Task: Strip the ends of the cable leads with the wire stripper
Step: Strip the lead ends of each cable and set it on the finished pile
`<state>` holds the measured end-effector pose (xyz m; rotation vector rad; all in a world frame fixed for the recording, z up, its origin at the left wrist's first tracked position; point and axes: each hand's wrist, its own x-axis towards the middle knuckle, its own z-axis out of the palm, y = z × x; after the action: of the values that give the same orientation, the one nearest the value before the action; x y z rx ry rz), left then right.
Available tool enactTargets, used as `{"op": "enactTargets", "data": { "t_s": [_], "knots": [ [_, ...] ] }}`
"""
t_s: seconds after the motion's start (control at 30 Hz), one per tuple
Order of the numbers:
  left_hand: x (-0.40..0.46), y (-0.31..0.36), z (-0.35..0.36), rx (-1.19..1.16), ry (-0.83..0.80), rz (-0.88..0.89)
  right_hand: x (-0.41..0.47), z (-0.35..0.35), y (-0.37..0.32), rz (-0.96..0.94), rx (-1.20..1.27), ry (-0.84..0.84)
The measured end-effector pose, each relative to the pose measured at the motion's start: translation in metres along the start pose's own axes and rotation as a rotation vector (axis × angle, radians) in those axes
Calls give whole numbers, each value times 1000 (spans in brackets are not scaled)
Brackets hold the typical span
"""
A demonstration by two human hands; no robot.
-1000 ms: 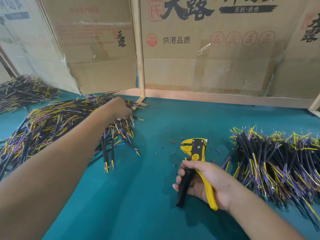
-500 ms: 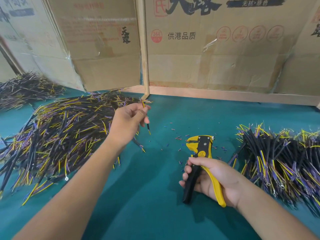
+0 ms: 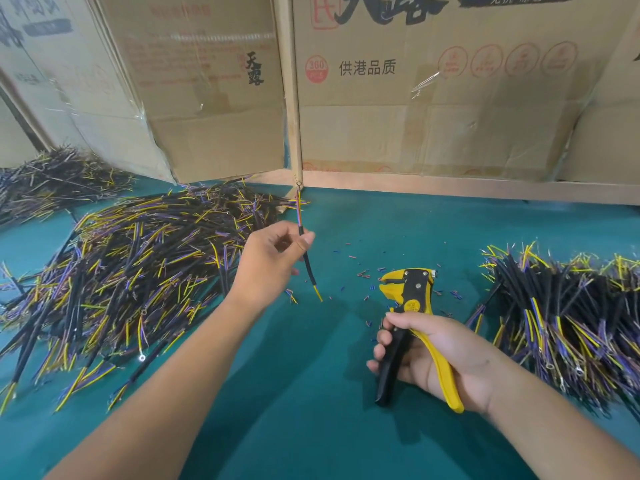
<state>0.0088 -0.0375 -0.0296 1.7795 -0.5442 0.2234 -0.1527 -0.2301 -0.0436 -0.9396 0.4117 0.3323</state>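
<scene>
Your left hand (image 3: 268, 268) pinches one black cable (image 3: 304, 252) between thumb and fingertips, holding it nearly upright above the green table (image 3: 311, 410), a ring terminal (it seems) at its far end. Your right hand (image 3: 436, 358) curls around the handles of the yellow wire stripper (image 3: 410, 306), head pointing far. Cable piles lie left (image 3: 121, 271) and right (image 3: 568, 313); insulation scraps (image 3: 363, 271) dot the middle.

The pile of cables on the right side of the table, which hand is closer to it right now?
The right hand. It grips the wire stripper just left of the right-side cable pile. The left hand is farther away, across the table, pinching a single cable by the other pile.
</scene>
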Motion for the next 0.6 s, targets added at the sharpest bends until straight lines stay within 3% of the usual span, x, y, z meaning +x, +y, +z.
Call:
{"op": "enactTargets", "data": {
  "t_s": [0.13,0.37,0.6],
  "knots": [
    [-4,8,3,-159,-6,-16,1,-1,0,-3,-6,-6],
    [-12,23,12,-503,-55,-214,2,-2,0,3,4,-6],
    [-14,28,12,-535,-57,-224,3,-2,0,6,3,-10]
  ]
}}
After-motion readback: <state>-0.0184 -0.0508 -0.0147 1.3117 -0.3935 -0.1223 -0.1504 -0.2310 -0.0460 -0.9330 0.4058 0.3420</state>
